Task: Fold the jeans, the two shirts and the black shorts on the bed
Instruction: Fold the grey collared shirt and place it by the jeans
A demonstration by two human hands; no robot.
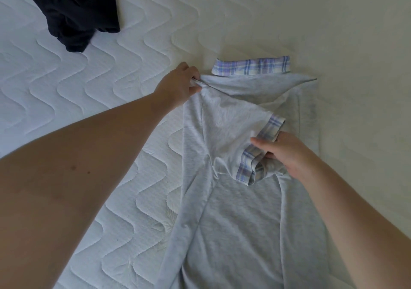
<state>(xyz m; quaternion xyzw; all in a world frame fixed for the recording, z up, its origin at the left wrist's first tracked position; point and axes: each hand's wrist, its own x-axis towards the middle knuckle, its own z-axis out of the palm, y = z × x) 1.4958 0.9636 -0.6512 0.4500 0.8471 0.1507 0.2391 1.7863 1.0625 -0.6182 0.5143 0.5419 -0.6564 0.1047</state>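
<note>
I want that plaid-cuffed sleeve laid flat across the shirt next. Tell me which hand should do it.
The right hand. It already pinches the plaid cuff of the sleeve over the grey shirt, while the left hand grips the shoulder edge near the collar, anchoring it.

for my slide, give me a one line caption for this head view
Left hand pinches grey shirt shoulder, right hand grips plaid sleeve cuff.

black shorts point(73, 10) cut off at top.
</note>
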